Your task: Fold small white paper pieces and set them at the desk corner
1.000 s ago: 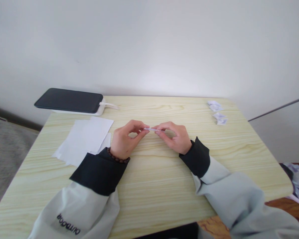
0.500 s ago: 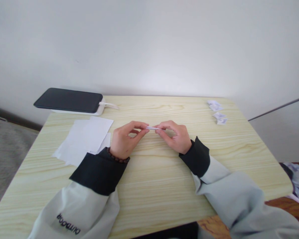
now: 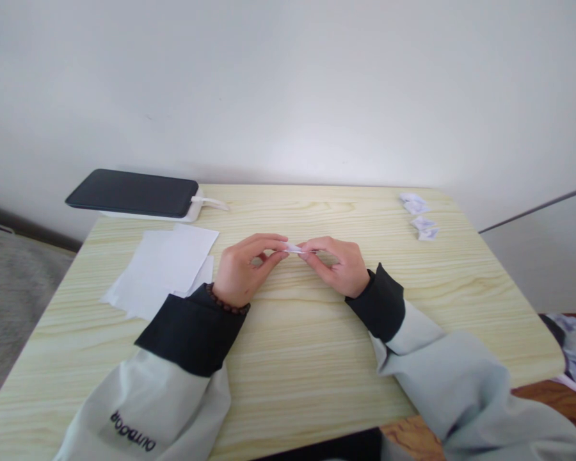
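Note:
A small folded piece of white paper (image 3: 294,248) is pinched between both my hands just above the middle of the light wooden table (image 3: 288,358). My left hand (image 3: 242,272) grips its left end between thumb and fingertips. My right hand (image 3: 338,264) grips its right end the same way. Both hands are closed on the paper, fingertips almost touching. A bead bracelet shows at my left wrist.
Loose white paper sheets (image 3: 166,266) lie to the left of my hands. A black phone (image 3: 132,192) rests on a white charger at the table's back left corner. Several small folded paper pieces (image 3: 418,214) sit at the back right. A wall stands right behind the table.
My two hands have drawn closer together, so less of the paper shows between the fingertips. The arms and everything else on the table have stayed in place.

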Tool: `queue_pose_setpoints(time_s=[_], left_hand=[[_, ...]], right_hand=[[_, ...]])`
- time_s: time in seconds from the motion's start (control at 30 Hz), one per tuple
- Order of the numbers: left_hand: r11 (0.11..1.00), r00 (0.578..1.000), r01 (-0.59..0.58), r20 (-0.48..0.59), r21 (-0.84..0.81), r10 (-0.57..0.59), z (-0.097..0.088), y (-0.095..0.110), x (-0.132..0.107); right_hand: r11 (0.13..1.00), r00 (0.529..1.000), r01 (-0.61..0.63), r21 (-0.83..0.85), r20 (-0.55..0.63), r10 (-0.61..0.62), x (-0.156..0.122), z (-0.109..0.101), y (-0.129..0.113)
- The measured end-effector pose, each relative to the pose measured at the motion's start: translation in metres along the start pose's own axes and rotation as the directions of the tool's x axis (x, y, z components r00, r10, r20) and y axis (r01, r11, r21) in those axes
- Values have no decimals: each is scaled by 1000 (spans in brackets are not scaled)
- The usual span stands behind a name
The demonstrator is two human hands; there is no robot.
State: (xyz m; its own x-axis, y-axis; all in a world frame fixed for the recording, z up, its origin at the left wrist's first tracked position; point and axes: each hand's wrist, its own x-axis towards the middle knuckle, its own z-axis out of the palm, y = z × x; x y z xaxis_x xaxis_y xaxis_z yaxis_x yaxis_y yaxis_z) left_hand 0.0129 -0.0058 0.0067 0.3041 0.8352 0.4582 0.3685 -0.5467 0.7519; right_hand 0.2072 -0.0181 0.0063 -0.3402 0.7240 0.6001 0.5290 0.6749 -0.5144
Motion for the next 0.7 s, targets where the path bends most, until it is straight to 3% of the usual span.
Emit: queue_pose_setpoints(time_s=[0.3, 0.4, 0.57, 0.7], left_hand=[[992, 989, -113, 106, 57, 107, -2, -4, 1], [991, 990, -122, 84, 49, 117, -2, -4, 1], [1000, 1000, -5, -4, 14, 5, 1, -3, -2], [997, 998, 67, -5, -27, -67, 2, 0, -3]], right_hand=[[999, 999, 46, -20, 5, -46, -1, 0, 1], [999, 999, 41, -10, 10, -41, -1, 0, 1], [1000, 1000, 16, -3, 14, -16, 0, -1, 0], [1000, 1000, 6, 2, 3, -6, -1, -1, 0]])
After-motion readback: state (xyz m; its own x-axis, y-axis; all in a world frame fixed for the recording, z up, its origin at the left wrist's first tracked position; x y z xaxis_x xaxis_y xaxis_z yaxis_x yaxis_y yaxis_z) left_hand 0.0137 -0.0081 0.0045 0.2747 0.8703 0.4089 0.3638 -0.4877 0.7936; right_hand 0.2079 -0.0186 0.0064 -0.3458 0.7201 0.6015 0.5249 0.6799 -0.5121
